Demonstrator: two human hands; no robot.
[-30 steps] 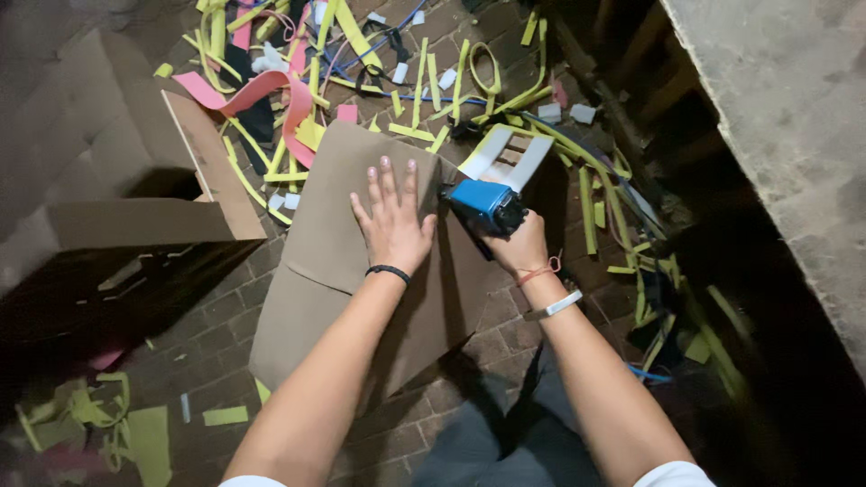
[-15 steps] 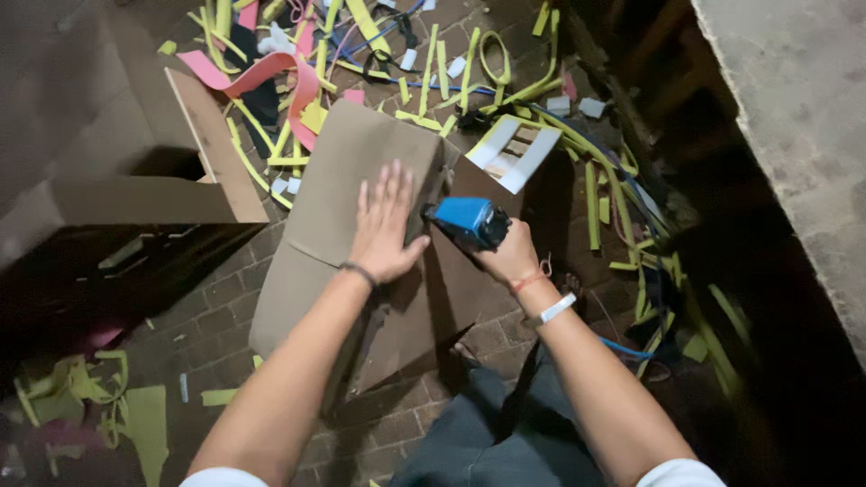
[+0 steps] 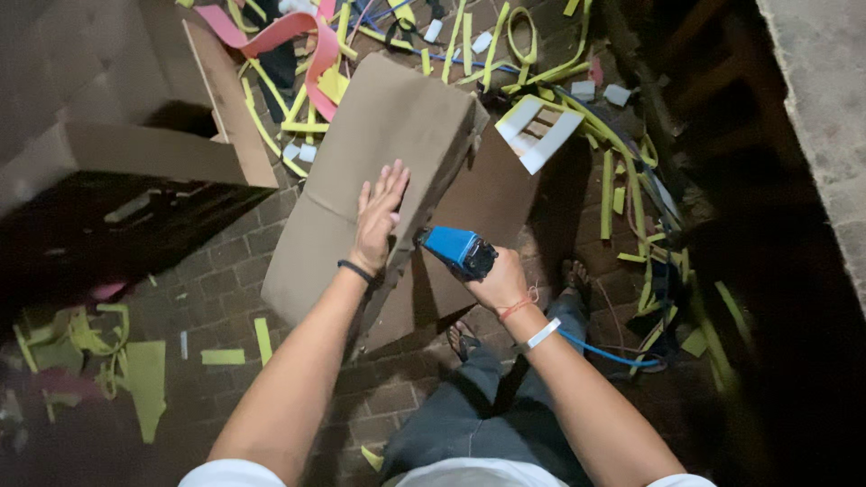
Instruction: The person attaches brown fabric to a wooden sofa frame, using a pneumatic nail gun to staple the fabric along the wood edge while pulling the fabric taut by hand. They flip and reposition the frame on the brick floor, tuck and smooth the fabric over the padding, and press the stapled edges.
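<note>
The left hand [image 3: 377, 219] lies flat, fingers spread, on a folded sheet of brown cardboard [image 3: 379, 162] that rests tilted on the brick floor [image 3: 225, 289] in front of the person's knees. The right hand [image 3: 498, 280] has its grip closed around a blue stapler-like tool [image 3: 458, 249], whose nose sits against the cardboard's right edge, just beside the left hand. Yellow and pink offcut strips [image 3: 298, 81] litter the floor beyond, with an open cardboard box [image 3: 162, 153] to the left.
</note>
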